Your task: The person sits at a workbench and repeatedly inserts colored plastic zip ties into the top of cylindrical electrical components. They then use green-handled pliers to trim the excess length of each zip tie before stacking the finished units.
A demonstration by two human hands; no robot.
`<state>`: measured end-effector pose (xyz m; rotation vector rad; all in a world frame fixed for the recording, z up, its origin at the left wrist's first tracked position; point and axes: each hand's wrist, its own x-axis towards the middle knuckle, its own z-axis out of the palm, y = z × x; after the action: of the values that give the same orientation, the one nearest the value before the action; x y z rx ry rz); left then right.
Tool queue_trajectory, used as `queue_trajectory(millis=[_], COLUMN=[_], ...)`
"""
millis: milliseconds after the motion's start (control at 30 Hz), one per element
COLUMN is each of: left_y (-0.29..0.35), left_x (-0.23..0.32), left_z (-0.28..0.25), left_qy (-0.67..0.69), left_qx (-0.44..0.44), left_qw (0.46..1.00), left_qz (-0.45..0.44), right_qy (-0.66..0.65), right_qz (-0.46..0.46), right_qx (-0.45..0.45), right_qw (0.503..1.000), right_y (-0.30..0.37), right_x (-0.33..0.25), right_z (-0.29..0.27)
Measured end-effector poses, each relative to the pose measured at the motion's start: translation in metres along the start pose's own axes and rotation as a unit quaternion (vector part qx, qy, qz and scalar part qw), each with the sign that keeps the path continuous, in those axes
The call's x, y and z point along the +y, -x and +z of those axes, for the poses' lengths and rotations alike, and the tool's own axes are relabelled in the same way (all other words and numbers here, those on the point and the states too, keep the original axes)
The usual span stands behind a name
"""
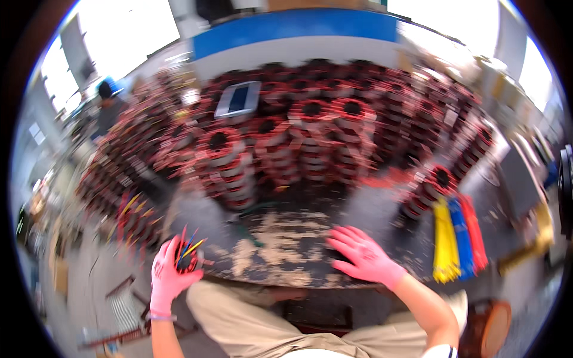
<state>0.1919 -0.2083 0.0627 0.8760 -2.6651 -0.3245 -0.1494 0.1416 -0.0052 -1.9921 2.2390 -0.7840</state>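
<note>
At the table's front left edge, my left hand (167, 275), in a pink glove, is closed around a small wound motor stator (187, 260). Red, blue and yellow leads stick up from the stator. My right hand (364, 256), also gloved in pink, is spread palm down at the front edge of the worn black table (286, 238), with nothing in it. Whether its fingers press on the surface is hard to tell. To its right lie bundles of yellow wires (445, 244), blue wires (461, 238) and red wires (472, 230).
Tall stacks of stators (224, 161) with red windings crowd the table's back and both sides, blurred. A white case with a dark window (239, 99) rests on top of them. A brown round stool (495, 328) stands at lower right. Another person (108, 110) is at far left.
</note>
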Motion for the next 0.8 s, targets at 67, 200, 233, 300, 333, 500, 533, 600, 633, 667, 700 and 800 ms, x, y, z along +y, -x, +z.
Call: queue_trajectory(millis=[67, 200, 233, 300, 333, 500, 533, 600, 633, 667, 700, 800], left_y=[-0.016, -0.041, -0.046, -0.058, -0.060, -0.088, -0.095, -0.107, -0.111, -0.114, -0.114, -0.105], left_x=[0.003, -0.031, -0.053, -0.096, -0.112, -0.150, -0.149, -0.146, -0.148, -0.152, -0.162, -0.181], left_z=[-0.044, -0.144, -0.152, -0.156, -0.160, -0.152, -0.146, -0.142, -0.138, -0.135, -0.125, -0.122], left_qy=[-0.003, -0.033, -0.011, 0.020, 0.007, 0.006, 0.005, 0.001, 0.002, 0.026, 0.034, 0.034], left_qx=[0.036, 0.134, 0.137, 0.129, 0.123, 0.086, 0.086, 0.085, 0.082, 0.051, 0.055, 0.052], left_qw=[0.999, 0.990, 0.990, 0.989, 0.988, 0.989, 0.989, 0.988, 0.987, 0.988, 0.988, 0.988], left_qz=[0.005, 0.004, -0.017, -0.073, -0.088, -0.119, -0.119, -0.127, -0.135, -0.143, -0.139, -0.141], right_qy=[-0.005, -0.010, -0.007, 0.000, -0.003, -0.009, -0.003, 0.002, 0.004, 0.006, 0.007, -0.005], right_qz=[0.034, 0.054, 0.068, 0.074, 0.072, 0.071, 0.078, 0.080, 0.081, 0.083, 0.083, 0.082], right_qx=[-0.010, 0.023, 0.021, 0.009, 0.005, 0.002, -0.003, 0.000, -0.002, -0.003, -0.005, -0.009], right_qw=[0.999, 0.998, 0.997, 0.997, 0.997, 0.997, 0.997, 0.997, 0.997, 0.997, 0.996, 0.997], right_y=[0.012, 0.023, 0.023, 0.021, 0.021, 0.020, 0.021, 0.020, 0.021, 0.021, 0.021, 0.018], right_x=[0.000, -0.003, -0.006, -0.005, -0.006, -0.001, 0.001, 0.001, 0.001, 0.001, 0.001, -0.003], right_z=[-0.004, 0.009, 0.010, 0.012, 0.015, 0.015, 0.013, 0.012, 0.011, 0.011, 0.010, 0.015])
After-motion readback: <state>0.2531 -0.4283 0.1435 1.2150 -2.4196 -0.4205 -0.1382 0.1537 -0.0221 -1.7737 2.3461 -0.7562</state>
